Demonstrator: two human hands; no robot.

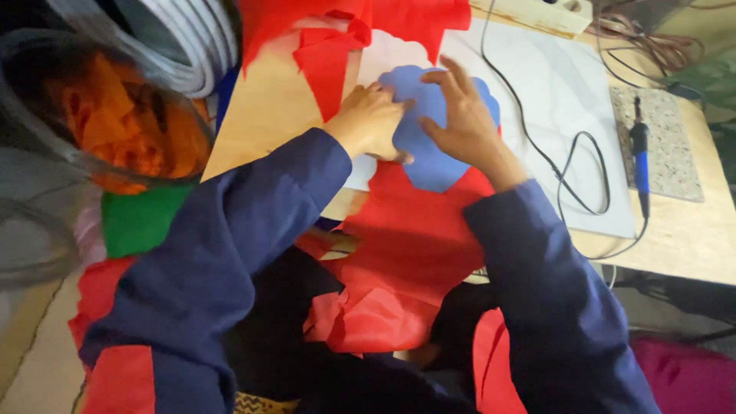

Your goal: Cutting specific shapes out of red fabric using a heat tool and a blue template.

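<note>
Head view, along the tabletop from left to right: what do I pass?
Left hand → blue scalloped cutout → right hand → black cable loop → blue-handled tool on a speckled pad.
</note>
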